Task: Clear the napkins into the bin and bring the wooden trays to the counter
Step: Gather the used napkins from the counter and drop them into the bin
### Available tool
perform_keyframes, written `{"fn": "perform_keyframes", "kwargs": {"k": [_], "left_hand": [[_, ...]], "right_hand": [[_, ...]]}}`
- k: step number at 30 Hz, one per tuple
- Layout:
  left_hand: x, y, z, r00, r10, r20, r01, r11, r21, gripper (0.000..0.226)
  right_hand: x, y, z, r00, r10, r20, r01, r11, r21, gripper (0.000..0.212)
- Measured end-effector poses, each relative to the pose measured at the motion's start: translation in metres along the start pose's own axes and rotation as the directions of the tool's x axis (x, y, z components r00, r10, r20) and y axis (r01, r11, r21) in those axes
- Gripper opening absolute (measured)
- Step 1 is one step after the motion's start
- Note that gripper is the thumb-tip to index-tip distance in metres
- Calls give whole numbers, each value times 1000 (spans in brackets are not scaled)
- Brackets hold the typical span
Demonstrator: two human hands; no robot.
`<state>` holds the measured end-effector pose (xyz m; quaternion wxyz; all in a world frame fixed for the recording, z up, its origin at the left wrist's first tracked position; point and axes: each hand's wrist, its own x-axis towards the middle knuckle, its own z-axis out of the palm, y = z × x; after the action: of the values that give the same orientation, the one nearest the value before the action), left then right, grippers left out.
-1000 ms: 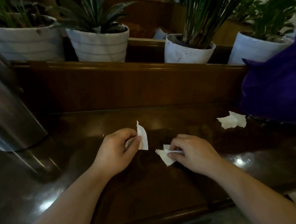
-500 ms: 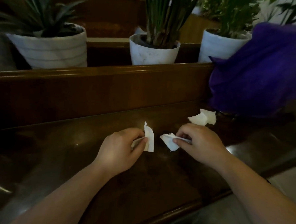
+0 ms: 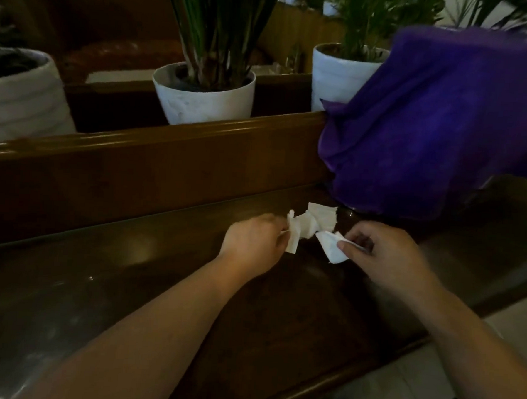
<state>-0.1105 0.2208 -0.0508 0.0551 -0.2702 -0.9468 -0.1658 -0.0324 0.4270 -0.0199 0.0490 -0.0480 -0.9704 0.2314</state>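
Note:
My left hand (image 3: 254, 240) pinches a white napkin (image 3: 293, 236) above the dark wooden tabletop (image 3: 148, 284). My right hand (image 3: 384, 254) holds a second white napkin (image 3: 330, 247) between thumb and fingers. A third crumpled napkin (image 3: 321, 216) lies on the table just beyond both hands, touching or nearly touching the left hand's napkin. No bin and no wooden tray is in view.
A purple cloth (image 3: 437, 126) drapes over something at the right, close behind the loose napkin. A raised wooden ledge (image 3: 155, 138) runs along the table's far side, with white plant pots (image 3: 203, 95) behind it. Pale floor (image 3: 429, 382) shows at the lower right.
Both hands have moved right and forward with their napkins, up to the crumpled napkin by the purple cloth. The view has swung right; the metal object at left is gone.

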Motion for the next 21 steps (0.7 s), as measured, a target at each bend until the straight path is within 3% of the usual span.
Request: {"fn": "perform_keyframes", "kwargs": {"k": [9, 14, 21], "left_hand": [[33, 20, 18, 987, -132, 88, 113, 975, 191, 46], [19, 18, 17, 997, -67, 24, 64, 991, 117, 26], [-16, 9, 10, 995, -22, -96, 25, 999, 34, 25]], "right_hand": [[9, 34, -13, 1000, -25, 7, 25, 1000, 11, 10], [12, 37, -10, 999, -23, 32, 22, 1000, 12, 10], [31, 24, -6, 998, -63, -30, 64, 997, 33, 10]]}}
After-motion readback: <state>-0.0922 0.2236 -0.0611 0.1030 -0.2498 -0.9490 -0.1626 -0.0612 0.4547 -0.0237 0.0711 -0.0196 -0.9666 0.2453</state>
